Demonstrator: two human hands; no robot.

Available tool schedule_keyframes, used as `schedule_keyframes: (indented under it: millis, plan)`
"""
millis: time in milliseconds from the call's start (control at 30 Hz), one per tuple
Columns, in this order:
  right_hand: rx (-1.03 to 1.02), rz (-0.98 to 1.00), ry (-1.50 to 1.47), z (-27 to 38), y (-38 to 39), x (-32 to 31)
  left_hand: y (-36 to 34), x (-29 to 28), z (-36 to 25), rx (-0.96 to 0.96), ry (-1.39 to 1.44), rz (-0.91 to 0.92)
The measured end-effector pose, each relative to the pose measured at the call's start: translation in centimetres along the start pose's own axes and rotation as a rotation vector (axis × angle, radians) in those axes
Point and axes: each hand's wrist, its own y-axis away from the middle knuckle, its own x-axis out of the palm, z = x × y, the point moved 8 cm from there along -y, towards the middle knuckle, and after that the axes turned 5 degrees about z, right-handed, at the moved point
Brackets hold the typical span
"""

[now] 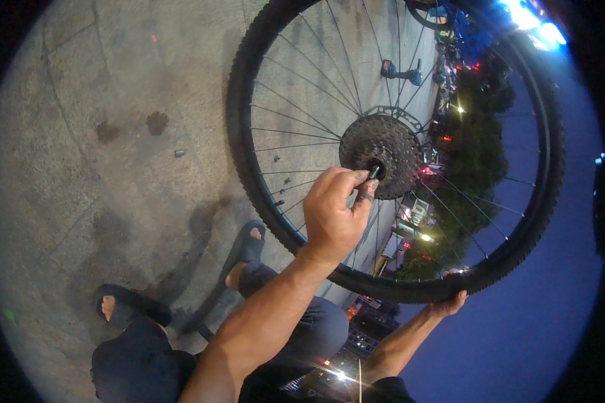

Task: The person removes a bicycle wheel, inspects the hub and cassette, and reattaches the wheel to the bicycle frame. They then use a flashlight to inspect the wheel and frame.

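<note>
A bicycle wheel (240, 124) with a black knobbly tyre stands before me, its cassette (357, 141) facing me. Behind the sprockets shows part of a brake disc (402, 113). At the hub's centre my left hand (336, 211) pinches a small shiny metal cylinder (374, 172) between thumb and fingers. The cylinder is at the mouth of the dark hub opening; whether it is inside cannot be told. My right hand (452, 303) grips the tyre and rim at the lower right. Part of that hand is hidden behind the tyre.
A cordless power driver (402, 72) lies on the paving beyond the spokes. Left of the wheel is a small metal piece (179, 154) on the ground. Several small dark parts (279, 203) show through the spokes. My sandalled feet (247, 245) are at lower left.
</note>
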Motion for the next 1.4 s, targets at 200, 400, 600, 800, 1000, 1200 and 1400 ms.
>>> schedule_keyframes:
  millis: [200,400,600,800,1000,1200,1400]
  plan:
    - [-0.002,-0.011,0.052,0.1,0.1,-0.5,0.2,0.1,0.2,-0.015,-0.007,0.009]
    - [0.004,0.012,0.048,0.2,-0.3,0.5,0.2,0.2,0.3,-0.034,0.020,-0.001]
    - [-0.006,0.032,0.011,0.3,-0.4,1.0,0.5,0.5,0.3,-0.047,0.056,-0.016]
    - [0.009,0.020,-0.012,0.2,-0.3,1.3,0.5,0.4,0.3,-0.042,0.066,-0.017]
    - [0.016,0.018,0.016,0.3,-0.4,1.1,0.6,0.4,0.4,-0.064,0.075,-0.016]
    - [0.018,0.034,0.021,0.3,-0.3,1.2,0.6,0.3,0.5,-0.100,0.097,-0.023]
    - [0.026,0.041,0.022,0.3,-0.4,1.4,0.5,0.4,0.5,-0.096,0.097,-0.021]
